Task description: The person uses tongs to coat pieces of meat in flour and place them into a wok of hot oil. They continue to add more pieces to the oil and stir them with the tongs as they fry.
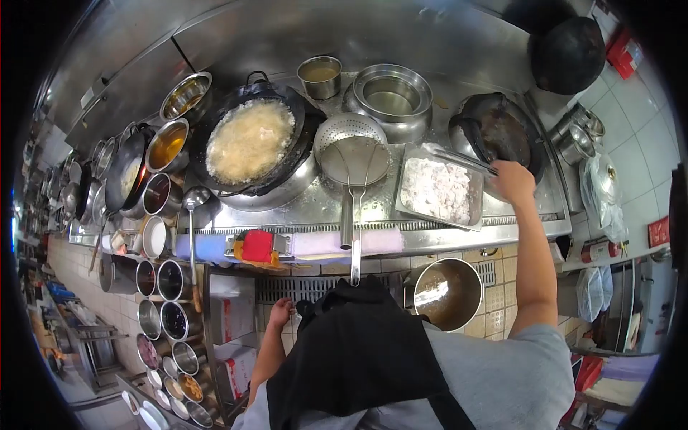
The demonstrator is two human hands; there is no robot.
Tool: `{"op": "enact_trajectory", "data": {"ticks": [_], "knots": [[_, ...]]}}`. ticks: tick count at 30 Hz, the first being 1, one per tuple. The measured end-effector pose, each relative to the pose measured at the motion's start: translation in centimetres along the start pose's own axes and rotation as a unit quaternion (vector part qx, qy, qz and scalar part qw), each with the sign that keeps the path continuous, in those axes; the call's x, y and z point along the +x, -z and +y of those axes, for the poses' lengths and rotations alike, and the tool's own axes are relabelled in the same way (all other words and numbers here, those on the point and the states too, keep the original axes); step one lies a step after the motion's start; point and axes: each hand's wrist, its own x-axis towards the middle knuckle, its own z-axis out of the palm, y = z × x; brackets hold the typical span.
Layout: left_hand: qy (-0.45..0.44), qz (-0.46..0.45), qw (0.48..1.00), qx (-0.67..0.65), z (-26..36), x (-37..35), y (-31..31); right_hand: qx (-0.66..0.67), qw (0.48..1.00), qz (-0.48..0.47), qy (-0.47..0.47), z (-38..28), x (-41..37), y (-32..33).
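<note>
My right hand (512,180) reaches out over the steel counter and grips metal tongs (459,158), whose tips lie across a steel tray (473,211) of white floured pieces (437,190). My left hand (280,312) hangs low beside my black apron, fingers loosely curled, holding nothing. A large black wok (301,147) full of bubbling, foaming oil (249,140) sits left of the tray. Between wok and tray rests a perforated strainer ladle (352,154) with its long handle pointing toward me.
A dark empty wok (498,129) sits beyond my right hand. Steel pots (390,97) and a sauce cup (319,75) stand at the back. Several seasoning bowls (166,147) and a ladle (192,208) crowd the left. A steel pot (448,294) sits on the floor; cloths (258,246) line the counter edge.
</note>
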Motion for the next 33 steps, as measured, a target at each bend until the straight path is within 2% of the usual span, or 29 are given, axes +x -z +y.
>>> {"op": "enact_trajectory", "data": {"ticks": [1, 3, 4, 6, 8, 9, 11, 12, 14, 16, 18, 20, 21, 23, 24, 25, 26, 27, 29, 30, 32, 33], "knots": [[0.001, 0.001, 1.000, -0.005, -1.8, 0.2, 0.5, 0.022, 1.000, -0.005, -0.019, 0.6, -0.9, 0.7], [0.067, -0.038, 0.997, -0.020, -6.4, 1.2, 2.0, 0.034, 0.999, -0.002, -0.036, 1.3, -2.0, 1.2], [0.064, -0.032, 0.997, -0.028, -7.5, 0.7, 2.0, 0.048, 0.997, 0.000, -0.055, 1.4, -2.3, 1.5], [0.137, 0.016, 0.990, 0.026, -9.3, -0.7, 2.9, 0.076, 0.996, 0.046, -0.030, 0.6, -3.4, 2.8], [0.157, 0.051, 0.986, 0.022, -9.2, -2.3, 3.7, 0.129, 0.987, 0.091, 0.042, 1.2, -2.0, 0.9], [0.154, 0.045, 0.985, 0.060, -9.1, -2.8, 4.0, 0.140, 0.983, 0.098, 0.070, -1.0, -1.5, 1.5], [0.146, -0.011, 0.974, 0.172, -8.5, -3.1, 4.9, 0.252, 0.967, 0.032, 0.024, -4.8, -1.6, 3.9], [0.143, -0.001, 0.976, 0.164, -8.1, -3.1, 5.0, 0.256, 0.965, 0.038, 0.035, -6.6, -0.9, 3.9], [0.134, 0.055, 0.988, 0.050, -7.0, -3.2, 4.4, 0.350, 0.929, 0.009, 0.121, -10.4, 1.8, 2.0], [0.100, 0.055, 0.991, 0.064, -6.1, -2.9, 4.2, 0.327, 0.929, 0.026, 0.171, -14.7, 6.7, -1.9], [0.070, 0.054, 0.993, 0.081, -6.1, -2.5, 4.1, 0.311, 0.926, 0.023, 0.213, -20.2, 9.8, -2.1], [-0.012, 0.096, 0.995, 0.037, -6.6, -2.3, 3.6, 0.301, 0.937, -0.019, 0.177, -25.1, 12.1, -1.8], [-0.024, 0.101, 0.994, 0.029, -6.4, -3.0, 3.4, 0.301, 0.937, -0.016, 0.179, -26.7, 12.7, -1.8], [-0.028, 0.118, 0.993, 0.003, -7.8, -3.5, 2.8, 0.390, 0.909, 0.007, 0.150, -28.7, 13.2, -1.7], [-0.029, 0.134, 0.990, -0.022, -8.7, -3.8, 2.5, 0.389, 0.909, 0.008, 0.153, -28.9, 13.2, -1.8], [-0.027, 0.133, 0.990, -0.024, -9.7, -4.4, 2.2, 0.411, 0.893, 0.060, 0.174, -28.9, 12.8, -2.2], [0.024, 0.128, 0.990, -0.050, -10.8, -5.1, 1.9, 0.430, 0.875, 0.110, 0.192, -28.6, 12.2, -2.8], [0.078, 0.118, 0.987, -0.071, -11.6, -5.9, 1.5, 0.426, 0.879, 0.105, 0.187, -27.9, 11.5, -3.4], [0.086, 0.098, 0.990, -0.048, -12.0, -9.0, 1.0, 0.560, 0.819, -0.028, 0.124, -24.9, 9.4, -4.4], [0.089, 0.084, 0.992, -0.029, -11.8, -10.3, 0.6, 0.555, 0.825, -0.030, 0.100, -22.8, 8.3, -5.0], [0.097, 0.050, 0.990, -0.093, -20.2, -7.2, 0.4, 0.536, 0.840, 0.008, 0.085, -17.6, 5.5, -6.0], [0.102, 0.033, 0.986, -0.125, -23.6, -6.0, 0.2, 0.493, 0.868, 0.004, 0.053, -14.7, 3.8, -5.6]]}}
